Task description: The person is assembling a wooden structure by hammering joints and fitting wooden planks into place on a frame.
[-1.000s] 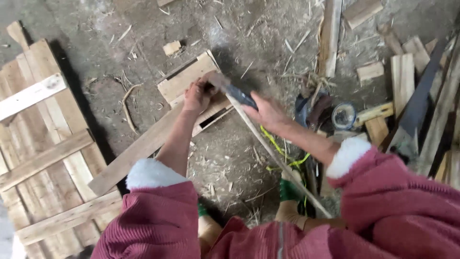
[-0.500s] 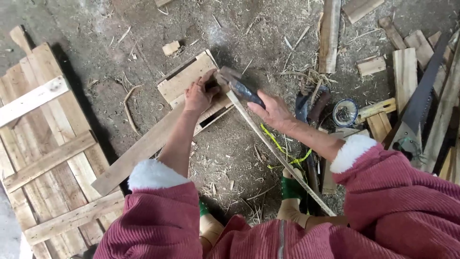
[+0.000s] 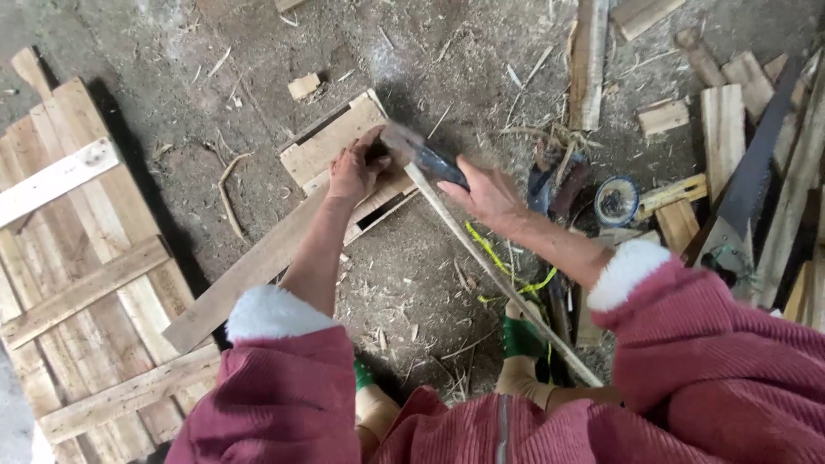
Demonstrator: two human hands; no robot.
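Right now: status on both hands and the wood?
Left hand pressed on the long plank atop the small wooden block. Right hand grips a hatchet, head blurred beside the left fingers. Thin stick crosses underneath; scraps litter the ground.

A dirt floor strewn with wood chips is seen; a slatted wooden panel, a long plank and offcut boards are laid on it.

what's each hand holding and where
Right hand grips a hammer by its dark handle, just behind the head. Left hand presses on the wooden frame, gripping nothing visible.
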